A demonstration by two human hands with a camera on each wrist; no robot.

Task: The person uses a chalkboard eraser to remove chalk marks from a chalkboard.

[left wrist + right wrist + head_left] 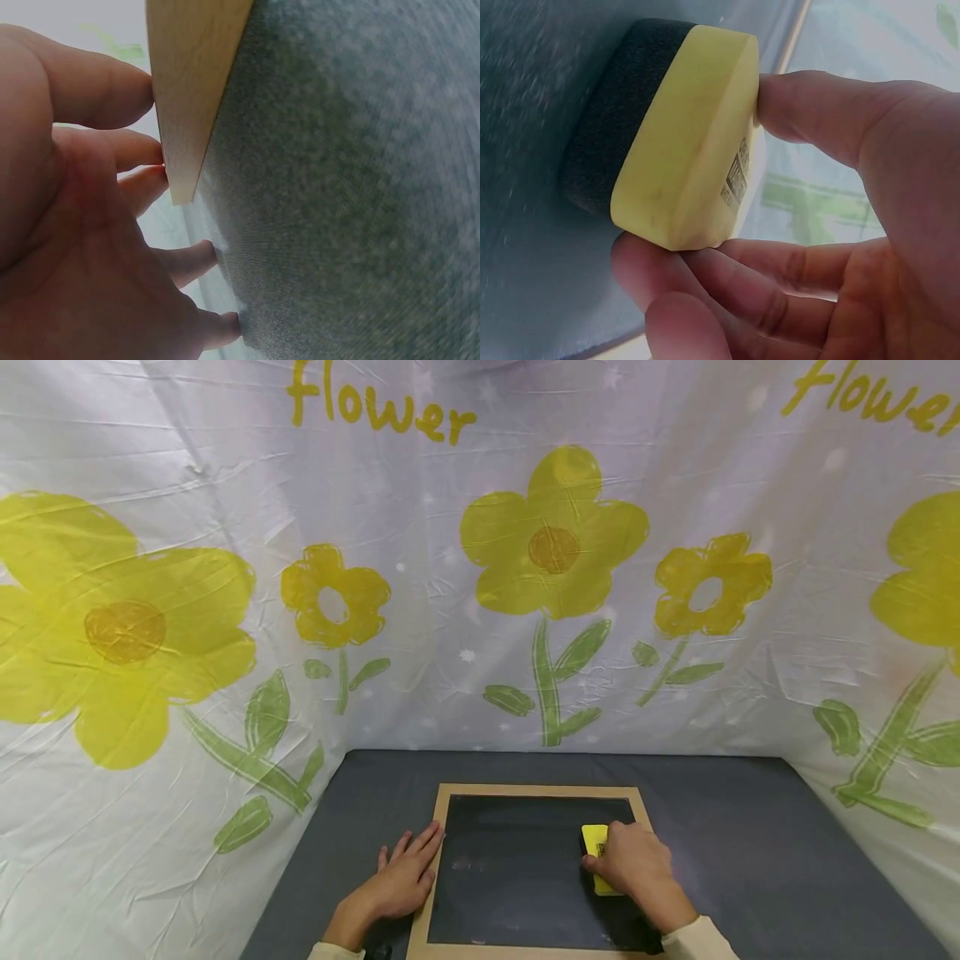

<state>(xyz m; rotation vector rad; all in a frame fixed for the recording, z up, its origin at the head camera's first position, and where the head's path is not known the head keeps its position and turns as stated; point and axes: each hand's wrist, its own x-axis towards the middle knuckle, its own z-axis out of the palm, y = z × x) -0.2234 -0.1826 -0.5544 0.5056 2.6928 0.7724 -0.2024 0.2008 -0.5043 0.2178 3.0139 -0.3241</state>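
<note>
A small blackboard [525, 868] with a pale wooden frame [536, 791] lies flat on a dark grey table. My left hand [405, 877] rests at its left edge, fingers fairly straight, fingertips touching the outer side of the wooden frame [187, 82]. On the right part of the board, my right hand [637, 864] grips a yellow eraser [596, 852]. The right wrist view shows the eraser [690, 142] with its black felt side against the board, thumb on one side and fingers on the other. Faint pale smudges show on the board's left and lower parts.
Dark grey cloth [750, 852] covers the table around the board. A white curtain [420, 693] printed with yellow flowers and the word "flower" hangs behind and along both sides of the table.
</note>
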